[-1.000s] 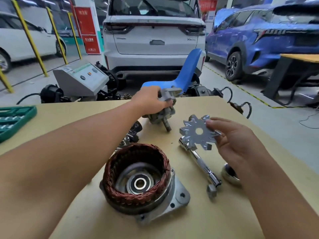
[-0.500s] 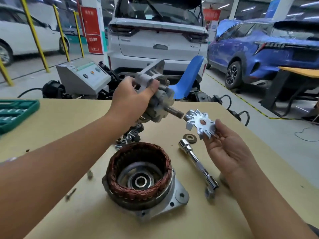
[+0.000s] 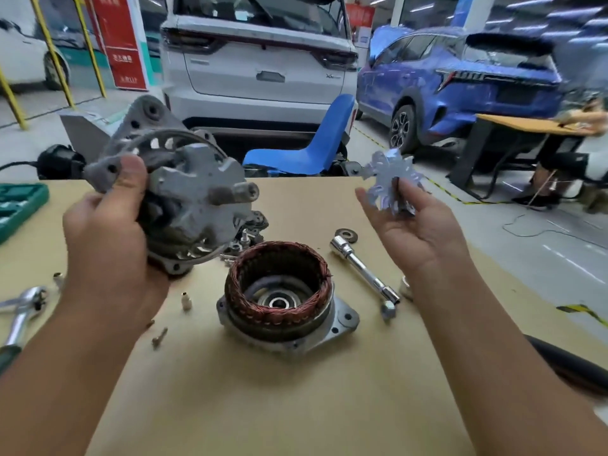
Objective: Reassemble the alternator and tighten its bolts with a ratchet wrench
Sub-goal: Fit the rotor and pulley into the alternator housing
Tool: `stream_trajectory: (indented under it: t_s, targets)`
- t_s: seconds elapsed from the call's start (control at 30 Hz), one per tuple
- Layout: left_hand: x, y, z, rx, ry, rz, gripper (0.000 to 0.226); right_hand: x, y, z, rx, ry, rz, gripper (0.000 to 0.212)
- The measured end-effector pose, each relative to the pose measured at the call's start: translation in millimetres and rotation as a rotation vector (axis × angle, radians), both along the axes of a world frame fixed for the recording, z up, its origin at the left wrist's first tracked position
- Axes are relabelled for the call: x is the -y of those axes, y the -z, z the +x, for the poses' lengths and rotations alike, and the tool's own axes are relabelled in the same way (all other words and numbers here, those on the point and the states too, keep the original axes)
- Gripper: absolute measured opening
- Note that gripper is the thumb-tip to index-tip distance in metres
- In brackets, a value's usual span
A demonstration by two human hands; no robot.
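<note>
My left hand (image 3: 108,232) grips the grey rotor with its front housing (image 3: 194,195), lifted above the table with the shaft end pointing right. My right hand (image 3: 414,225) holds the shiny fan plate (image 3: 390,177) upright between thumb and fingers, well to the right of the shaft. On the table (image 3: 296,406) between my arms sits the rear housing with its copper stator winding (image 3: 279,291), bearing visible inside. A chrome socket extension (image 3: 365,274) lies to its right, and a ratchet wrench (image 3: 23,307) lies at the left edge.
A dark washer (image 3: 347,235) lies beyond the extension. Loose bolts (image 3: 159,337) and a small socket (image 3: 186,301) lie left of the stator. A green tool case (image 3: 19,205) sits far left. Behind the table are a blue chair (image 3: 316,146) and parked cars. A black hose (image 3: 572,366) lies at the right.
My left hand has raised the rotor assembly higher and turned it nearer to me. My right hand has lifted the fan plate up and to the right, away from the shaft.
</note>
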State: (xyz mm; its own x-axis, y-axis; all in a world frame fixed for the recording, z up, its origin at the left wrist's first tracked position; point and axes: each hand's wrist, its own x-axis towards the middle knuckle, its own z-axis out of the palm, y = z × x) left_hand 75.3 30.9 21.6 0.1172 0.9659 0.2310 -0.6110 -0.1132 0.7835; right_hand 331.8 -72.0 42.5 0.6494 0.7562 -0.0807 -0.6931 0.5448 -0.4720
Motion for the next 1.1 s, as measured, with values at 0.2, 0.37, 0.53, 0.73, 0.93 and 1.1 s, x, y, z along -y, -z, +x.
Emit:
stream_trajectory:
  t_s: [0.2, 0.37, 0.53, 0.73, 0.93, 1.1]
  targets:
    - [-3.6, 5.7, -0.4, 0.055, -0.033, -0.041, 0.037, -10.1, -16.9, -73.4, 0.736, 0.306, -0.026, 0.035]
    - [-1.3, 14.4, 8.6, 0.065, -0.067, -0.124, 0.03, -25.6, 3.9, -119.1, 1.123, 0.442, -0.075, 0.035]
    - [-2.6, 15.5, 8.9, 0.074, -0.061, -0.209, 0.037, -28.3, 22.5, -138.2, 1.239, 0.561, -0.101, 0.025]
    - [0.2, 11.6, 6.6, 0.073, -0.077, -0.22, 0.031, -32.7, 22.6, -150.0, 1.516, 0.804, 0.024, 0.01]
    - [0.5, 10.1, 4.7, 0.09, -0.019, -0.224, 0.031, -35.9, 26.2, -148.4, 1.715, 0.856, 0.109, 0.009]
    - [-1.0, 10.8, 1.9, 0.067, 0.09, -0.215, 0.047, -25.3, 24.3, -148.7, 1.847, 0.692, 0.06, 0.021]
